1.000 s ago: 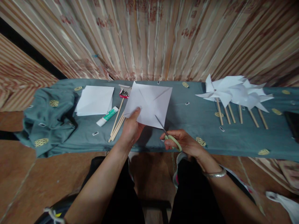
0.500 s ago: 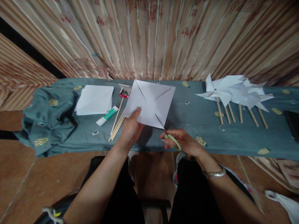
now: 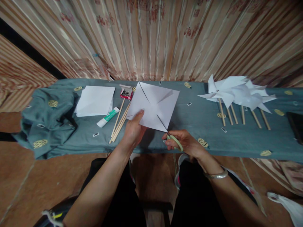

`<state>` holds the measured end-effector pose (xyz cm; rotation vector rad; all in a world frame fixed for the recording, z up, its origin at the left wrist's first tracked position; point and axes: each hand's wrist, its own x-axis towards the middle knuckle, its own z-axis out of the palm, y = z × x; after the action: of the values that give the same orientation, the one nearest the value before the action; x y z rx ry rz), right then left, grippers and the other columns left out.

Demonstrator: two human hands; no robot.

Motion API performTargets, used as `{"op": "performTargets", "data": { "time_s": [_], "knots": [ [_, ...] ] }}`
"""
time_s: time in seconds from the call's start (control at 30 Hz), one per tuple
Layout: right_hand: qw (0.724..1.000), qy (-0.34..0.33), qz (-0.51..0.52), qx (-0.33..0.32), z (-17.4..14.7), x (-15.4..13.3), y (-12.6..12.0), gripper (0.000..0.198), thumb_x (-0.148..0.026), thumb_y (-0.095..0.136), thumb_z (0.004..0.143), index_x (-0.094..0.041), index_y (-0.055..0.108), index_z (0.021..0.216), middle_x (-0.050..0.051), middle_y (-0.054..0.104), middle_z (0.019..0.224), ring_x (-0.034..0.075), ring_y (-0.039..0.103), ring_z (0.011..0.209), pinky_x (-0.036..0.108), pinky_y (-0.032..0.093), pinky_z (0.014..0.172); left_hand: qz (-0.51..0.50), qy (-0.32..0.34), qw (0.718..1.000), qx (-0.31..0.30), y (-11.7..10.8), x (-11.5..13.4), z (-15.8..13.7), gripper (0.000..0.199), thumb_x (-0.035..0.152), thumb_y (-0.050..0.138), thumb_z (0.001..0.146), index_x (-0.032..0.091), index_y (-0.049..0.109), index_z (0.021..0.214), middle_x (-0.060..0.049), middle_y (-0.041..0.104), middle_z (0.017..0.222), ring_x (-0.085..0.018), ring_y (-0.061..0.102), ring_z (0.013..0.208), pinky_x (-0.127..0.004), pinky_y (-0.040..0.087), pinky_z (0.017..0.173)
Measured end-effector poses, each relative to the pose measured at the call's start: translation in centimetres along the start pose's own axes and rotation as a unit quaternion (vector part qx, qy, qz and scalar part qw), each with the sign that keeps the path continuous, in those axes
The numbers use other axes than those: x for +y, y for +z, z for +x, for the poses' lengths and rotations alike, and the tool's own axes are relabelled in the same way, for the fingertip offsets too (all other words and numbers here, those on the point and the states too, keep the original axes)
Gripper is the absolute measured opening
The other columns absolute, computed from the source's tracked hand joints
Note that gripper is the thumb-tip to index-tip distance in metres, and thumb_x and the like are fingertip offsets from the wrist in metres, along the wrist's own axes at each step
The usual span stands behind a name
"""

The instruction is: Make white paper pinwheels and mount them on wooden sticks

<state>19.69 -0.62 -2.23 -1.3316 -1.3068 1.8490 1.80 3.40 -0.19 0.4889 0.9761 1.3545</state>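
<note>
A square sheet of white paper is pinched at its lower left edge by my left hand, thumb on top and fingers underneath. Slits run from its corners toward the middle. My right hand grips scissors with pale green handles. Their blades lie at the paper's near right corner, one of them showing over the sheet and pointing to its centre. Left of the paper are thin wooden sticks, a glue stick and a small red box of metal pins or tacks.
A stack of white paper lies on the left of the green cloth. Several white paper pinwheels on sticks are grouped at the right. A dark object sits at the right edge. Behind the table hangs a striped curtain.
The paper has shifted slightly right and down in my left hand's hold. The scissors stay at the same corner, with little visible movement.
</note>
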Motion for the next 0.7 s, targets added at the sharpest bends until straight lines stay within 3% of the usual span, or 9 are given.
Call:
{"op": "performTargets", "data": {
  "time_s": [0.37, 0.7],
  "knots": [
    [1.0, 0.002, 0.012, 0.004, -0.13, -0.06, 0.09, 0.049, -0.057, 0.079, 0.059, -0.014, 0.066, 0.078, -0.002, 0.061, 0.059, 0.01, 0.056, 0.055, 0.023, 0.045, 0.054, -0.011, -0.025, 1.0, -0.014, -0.07, -0.45, -0.14, 0.036, 0.017, 0.058, 0.08, 0.016, 0.061, 0.116, -0.008, 0.072, 0.108, -0.024, 0.066, 0.106, -0.038, 0.053, 0.092],
    [1.0, -0.003, 0.022, 0.018, 0.19, 0.39, 0.01, 0.049, -0.056, 0.082, 0.055, -0.014, 0.069, 0.076, -0.002, 0.061, 0.055, 0.009, 0.053, 0.05, 0.022, 0.04, 0.048, -0.009, -0.036, 0.999, -0.016, -0.19, -0.4, -0.14, 0.032, 0.018, 0.056, 0.081, 0.016, 0.062, 0.112, -0.008, 0.072, 0.107, -0.026, 0.065, 0.109, -0.039, 0.052, 0.093]
  ]
}}
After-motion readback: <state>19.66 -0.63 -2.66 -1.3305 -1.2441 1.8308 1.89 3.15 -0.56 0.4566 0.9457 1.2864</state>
